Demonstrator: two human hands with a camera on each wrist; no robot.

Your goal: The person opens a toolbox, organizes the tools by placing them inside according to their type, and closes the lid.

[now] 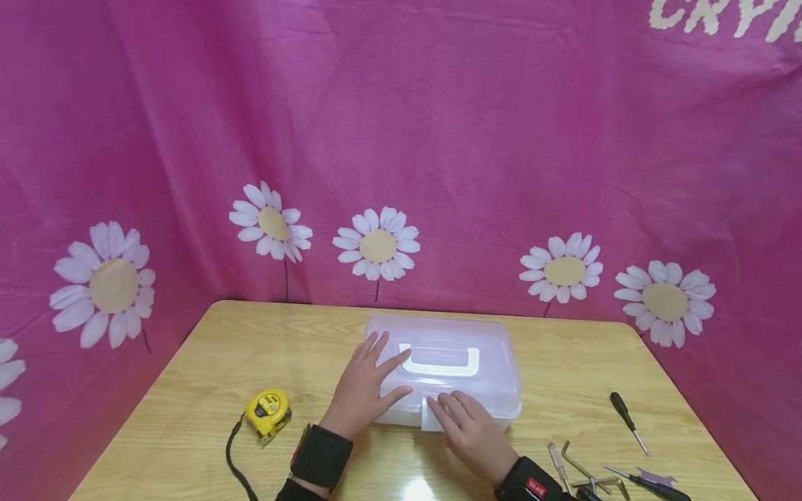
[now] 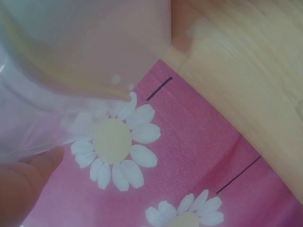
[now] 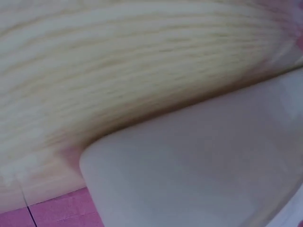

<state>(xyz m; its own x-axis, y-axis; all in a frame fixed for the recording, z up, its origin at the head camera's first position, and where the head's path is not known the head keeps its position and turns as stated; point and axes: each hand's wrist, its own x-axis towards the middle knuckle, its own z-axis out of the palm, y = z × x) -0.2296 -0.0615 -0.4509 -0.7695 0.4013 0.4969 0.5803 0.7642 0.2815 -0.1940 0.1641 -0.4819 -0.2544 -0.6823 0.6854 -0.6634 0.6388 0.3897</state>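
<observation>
A storage box (image 1: 498, 348) with a translucent lid and a white carry handle (image 1: 438, 369) stands on the table, lid down. My left hand (image 1: 360, 390) rests spread on the left part of the lid, thumb near the front edge. In the left wrist view one of its fingers (image 2: 31, 182) shows beside the translucent lid (image 2: 28, 123). At the box's front, the fingers of my right hand (image 1: 473, 435) touch the white latch (image 1: 429, 416), which hangs over the front wall. The right wrist view shows the box's pale wall (image 3: 189, 165), but no fingers.
On the wooden table (image 1: 301, 348), a yellow tape measure (image 1: 268, 412) with a black strap lies left of the box. To the right lie a black-handled screwdriver (image 1: 624, 412), a second screwdriver (image 1: 658, 487) and several hex keys (image 1: 579, 463). A pink daisy-printed cloth (image 1: 464, 174) hangs behind.
</observation>
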